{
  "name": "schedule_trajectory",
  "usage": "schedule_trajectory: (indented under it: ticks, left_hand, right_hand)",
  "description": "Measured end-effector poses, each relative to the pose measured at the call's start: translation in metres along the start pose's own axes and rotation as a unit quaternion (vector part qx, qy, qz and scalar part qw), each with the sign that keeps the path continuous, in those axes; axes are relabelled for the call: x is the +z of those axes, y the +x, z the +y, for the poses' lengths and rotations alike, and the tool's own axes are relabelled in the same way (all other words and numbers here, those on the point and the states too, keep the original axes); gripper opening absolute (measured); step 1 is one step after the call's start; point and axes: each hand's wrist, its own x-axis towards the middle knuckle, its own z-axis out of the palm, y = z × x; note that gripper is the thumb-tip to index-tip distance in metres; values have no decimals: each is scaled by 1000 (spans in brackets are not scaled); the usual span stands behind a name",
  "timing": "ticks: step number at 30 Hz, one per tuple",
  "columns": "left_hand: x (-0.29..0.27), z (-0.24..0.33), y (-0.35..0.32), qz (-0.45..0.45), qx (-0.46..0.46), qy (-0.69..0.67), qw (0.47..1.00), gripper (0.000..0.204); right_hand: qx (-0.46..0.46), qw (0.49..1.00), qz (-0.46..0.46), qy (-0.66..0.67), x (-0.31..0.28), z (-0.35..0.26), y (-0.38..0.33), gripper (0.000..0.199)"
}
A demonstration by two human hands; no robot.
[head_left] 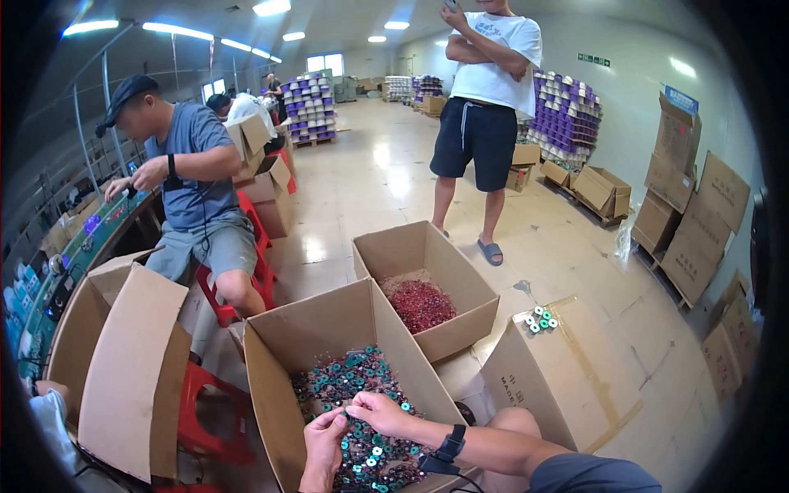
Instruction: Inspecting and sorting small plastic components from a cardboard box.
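Note:
My left hand [324,446] and my right hand [380,412] meet fingertip to fingertip over an open cardboard box [312,316]. Both are closed in a pinch. Whatever lies between the fingertips is too small to make out. Beneath them the box holds a heap of small green ring-shaped parts [345,374] tangled with dark and reddish wires. A black band with a cable circles my right wrist.
Behind stands a second open box [394,251] with dark red small pieces [419,305]. Several green and white rings [540,320] lie on a taped carton [567,370] at right. Red stools [215,415] and a seated person [193,177] are left; another person [485,99] stands ahead.

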Motion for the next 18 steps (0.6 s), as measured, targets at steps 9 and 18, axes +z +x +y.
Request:
schedule_trajectory:
  ticks: [9,18]
  left_hand:
    - [-9,-5,-5,15,26,48,998,20]
    - [-1,-5,-10,-35,-25,-40,998,24]
  right_hand:
    - [-39,997,14,-60,5,-5,0,20]
    - [-29,998,28,44,1,13,-1,20]
